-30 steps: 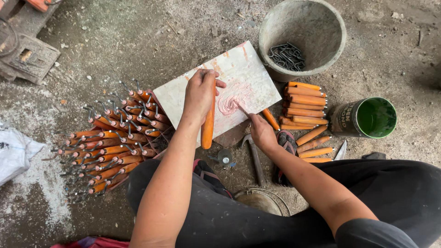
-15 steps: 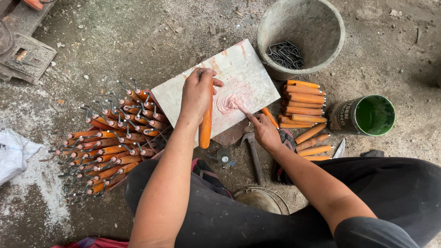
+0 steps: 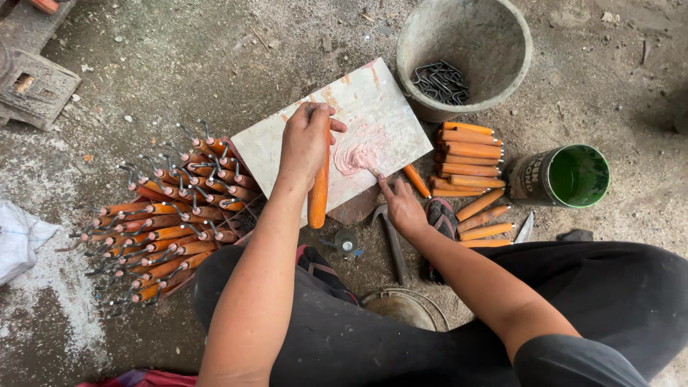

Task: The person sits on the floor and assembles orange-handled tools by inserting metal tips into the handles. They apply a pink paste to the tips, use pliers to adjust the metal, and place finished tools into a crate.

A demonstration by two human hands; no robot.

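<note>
A grey bucket (image 3: 464,50) stands on the dirt floor (image 3: 179,64) with bent metal hooks (image 3: 439,81) inside. A green-lined tin can (image 3: 562,175) lies on its side to the right. A hammer (image 3: 393,240) lies near a round metal lid (image 3: 405,308). A white cloth (image 3: 18,240) sits at the left edge.

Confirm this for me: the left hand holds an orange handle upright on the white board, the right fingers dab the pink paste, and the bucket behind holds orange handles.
Wrong on the bucket. In the head view the grey bucket holds bent metal hooks, not handles. The rest stands: left hand holds the orange handle on the white board, right hand dabs the pink paste.
</note>
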